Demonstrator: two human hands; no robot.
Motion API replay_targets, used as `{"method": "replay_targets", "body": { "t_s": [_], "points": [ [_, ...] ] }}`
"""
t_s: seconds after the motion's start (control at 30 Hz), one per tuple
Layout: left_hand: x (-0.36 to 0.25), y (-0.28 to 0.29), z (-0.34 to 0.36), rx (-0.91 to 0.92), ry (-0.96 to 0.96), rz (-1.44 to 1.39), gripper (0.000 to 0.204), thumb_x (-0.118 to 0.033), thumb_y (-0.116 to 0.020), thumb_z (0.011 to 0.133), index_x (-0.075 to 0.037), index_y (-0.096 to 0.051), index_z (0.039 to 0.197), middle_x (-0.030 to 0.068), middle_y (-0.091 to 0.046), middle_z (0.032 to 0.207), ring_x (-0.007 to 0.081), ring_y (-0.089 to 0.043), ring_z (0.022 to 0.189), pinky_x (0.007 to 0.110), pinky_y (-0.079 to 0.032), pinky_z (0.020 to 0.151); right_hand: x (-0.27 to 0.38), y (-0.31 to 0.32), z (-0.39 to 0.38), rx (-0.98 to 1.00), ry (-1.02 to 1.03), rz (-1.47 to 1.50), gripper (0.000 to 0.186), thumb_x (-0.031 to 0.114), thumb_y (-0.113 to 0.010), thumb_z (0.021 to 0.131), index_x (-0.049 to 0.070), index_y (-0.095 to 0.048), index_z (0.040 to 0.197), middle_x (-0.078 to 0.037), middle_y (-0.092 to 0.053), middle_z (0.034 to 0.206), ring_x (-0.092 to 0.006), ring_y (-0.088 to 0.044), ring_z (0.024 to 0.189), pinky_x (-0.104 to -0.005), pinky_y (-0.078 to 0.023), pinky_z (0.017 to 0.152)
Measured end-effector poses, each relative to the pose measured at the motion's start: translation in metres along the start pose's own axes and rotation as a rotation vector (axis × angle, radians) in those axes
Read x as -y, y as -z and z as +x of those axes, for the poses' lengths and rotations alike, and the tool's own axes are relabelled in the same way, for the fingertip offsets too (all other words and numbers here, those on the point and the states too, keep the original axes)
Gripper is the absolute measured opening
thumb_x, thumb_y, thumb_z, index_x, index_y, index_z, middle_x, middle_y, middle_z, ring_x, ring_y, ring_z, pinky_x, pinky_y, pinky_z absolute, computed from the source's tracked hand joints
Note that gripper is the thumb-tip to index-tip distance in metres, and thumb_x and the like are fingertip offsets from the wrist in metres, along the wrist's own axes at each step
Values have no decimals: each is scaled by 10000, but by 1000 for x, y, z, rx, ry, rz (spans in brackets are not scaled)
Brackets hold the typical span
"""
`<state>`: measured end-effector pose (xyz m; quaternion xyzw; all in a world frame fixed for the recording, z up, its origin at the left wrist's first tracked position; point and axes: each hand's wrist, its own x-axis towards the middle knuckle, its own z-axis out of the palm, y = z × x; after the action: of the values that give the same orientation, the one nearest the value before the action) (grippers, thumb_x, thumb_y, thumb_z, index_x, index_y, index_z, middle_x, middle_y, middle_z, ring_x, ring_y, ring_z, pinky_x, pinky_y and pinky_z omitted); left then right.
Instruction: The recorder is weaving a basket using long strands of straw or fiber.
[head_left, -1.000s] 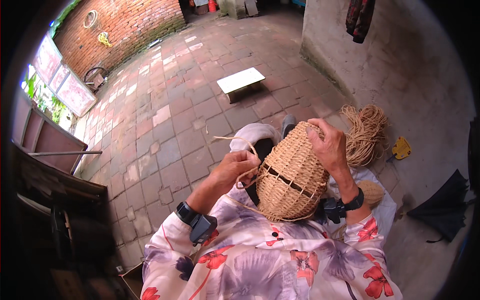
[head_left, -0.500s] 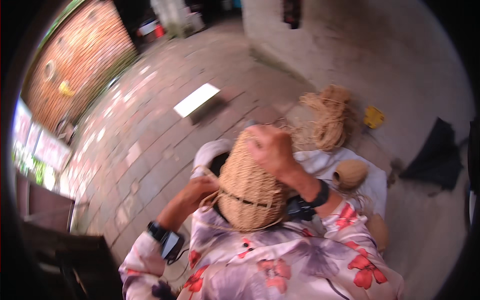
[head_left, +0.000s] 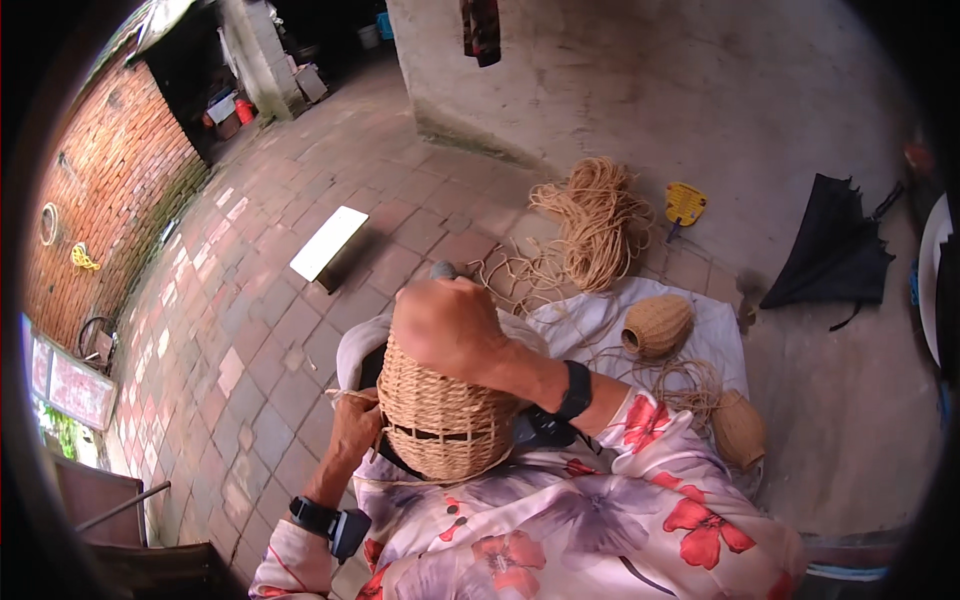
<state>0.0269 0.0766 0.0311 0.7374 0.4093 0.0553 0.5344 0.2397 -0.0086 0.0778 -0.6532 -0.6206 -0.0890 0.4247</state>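
A woven straw-coloured basket [head_left: 445, 435] tilts in my lap, with a dark gap running around its lower part. Over its far end, my right hand [head_left: 450, 325] is closed; a grey rounded tip [head_left: 443, 270] pokes out beyond the knuckles, the rest of it hidden. At the basket's left side, my left hand [head_left: 355, 425] is closed with fingers pinched on a straw cord [head_left: 340, 393], whose end sticks out past them. Cord also trails along the basket's lower edge across my lap.
To the right, a white cloth [head_left: 715, 350] holds a small woven pot [head_left: 660, 325]; another woven pot [head_left: 738, 430] lies nearer. Beyond are a heap of cord [head_left: 600, 230], a yellow fly swatter [head_left: 686, 205] and a black umbrella [head_left: 835, 250]. A low white-topped stool [head_left: 330, 243] stands ahead.
The whole view has swung right, so the surroundings shift left. My right hand has come lower over the basket's far end, and my left hand stays at its left side.
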Motion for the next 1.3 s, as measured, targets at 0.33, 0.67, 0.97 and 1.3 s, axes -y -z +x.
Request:
{"method": "replay_targets", "body": {
  "t_s": [0.33, 0.67, 0.97, 1.3],
  "points": [
    [-39, -17, -18, 64, -56, -286, 193, -185, -627, 923, -17, -611, 829, 9, -569, 610, 60, -483, 503, 223, -346, 428, -38, -36, 35, 142, -169, 87, 192, 286, -656, 823, 99, -676, 862, -114, -666, 790, -320, -627, 767, -433, -498, 704],
    [11, 23, -27, -345, -231, -901, 179, -221, -581, 947, -43, -572, 965, 26, -562, 816, 57, -458, 596, 196, -362, 481, -30, -30, 23, 37, -191, 44, 167, 238, -658, 801, 75, -661, 835, -89, -688, 821, -301, -605, 788, -439, -485, 745],
    [13, 80, -63, -66, -195, -697, 211, -74, -575, 886, -23, -555, 1090, -32, -479, 685, 60, -386, 548, 204, -318, 466, -37, -36, 17, 12, -173, 42, 158, 231, -647, 799, 83, -664, 851, -92, -680, 809, -303, -609, 790, -441, -490, 731],
    [34, 65, -41, -644, -319, -508, 99, -127, -545, 940, -42, -590, 963, 46, -554, 638, 112, -498, 531, 281, -383, 458, -33, -33, 17, 9, -159, 8, 160, 235, -642, 807, 90, -673, 865, -100, -659, 761, -306, -604, 767, -447, -484, 709]
  ]
}}
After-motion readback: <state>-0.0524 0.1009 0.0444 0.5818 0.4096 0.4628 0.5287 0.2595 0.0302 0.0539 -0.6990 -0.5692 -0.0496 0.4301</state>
